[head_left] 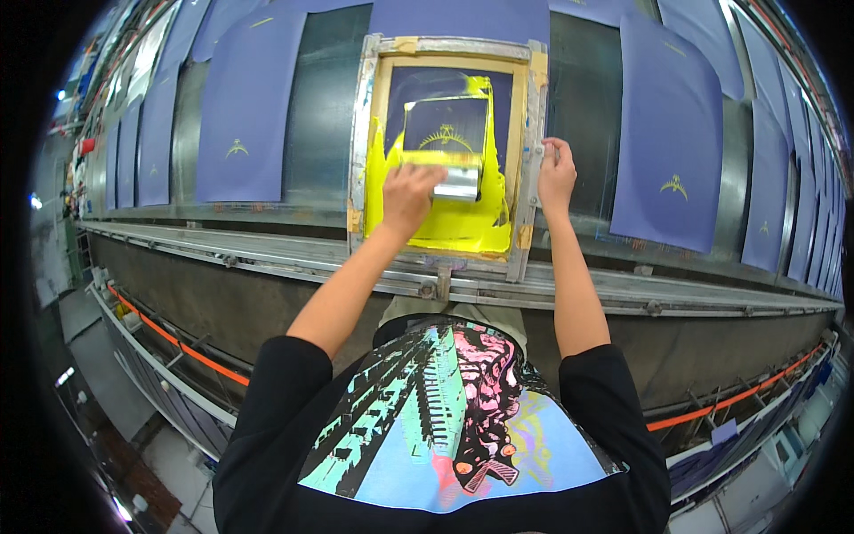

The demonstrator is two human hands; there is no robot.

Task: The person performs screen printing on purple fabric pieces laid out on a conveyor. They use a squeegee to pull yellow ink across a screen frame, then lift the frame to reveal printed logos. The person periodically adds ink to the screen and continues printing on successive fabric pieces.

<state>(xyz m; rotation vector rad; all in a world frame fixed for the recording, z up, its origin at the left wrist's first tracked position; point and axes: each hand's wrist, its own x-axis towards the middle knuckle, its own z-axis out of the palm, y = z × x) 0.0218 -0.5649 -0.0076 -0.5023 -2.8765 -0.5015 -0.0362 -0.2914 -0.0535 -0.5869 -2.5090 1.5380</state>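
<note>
While the left hand (411, 196) curled closed around the left part of a squeegee (460, 183) at the centre of the upper half of the frame, the right hand (558, 173) was just right of it, its fingers bent at the right edge of a printing screen (358, 147). Whether those fingers pinched the edge or only rested against it, I could not tell.

The squeegee, silvery with a yellow-smeared upper edge, lay crosswise inside the screen, in the upper middle of the picture. Bright yellow ink (463, 233) covered the lower part of the mesh and ran up both sides, and a yellow arched emblem (445, 140) showed just above the squeegee.

Purple sheets (247, 98) lay at upper left and upper right on a dark table (325, 116), several bearing a small yellow emblem like the one in the screen. A metal rail (298, 270) crossed the middle of the picture below the screen, and an orange strip (178, 336) slanted at lower left. The person's black T-shirt (276, 400), with its colourful print, filled the lower centre.
</note>
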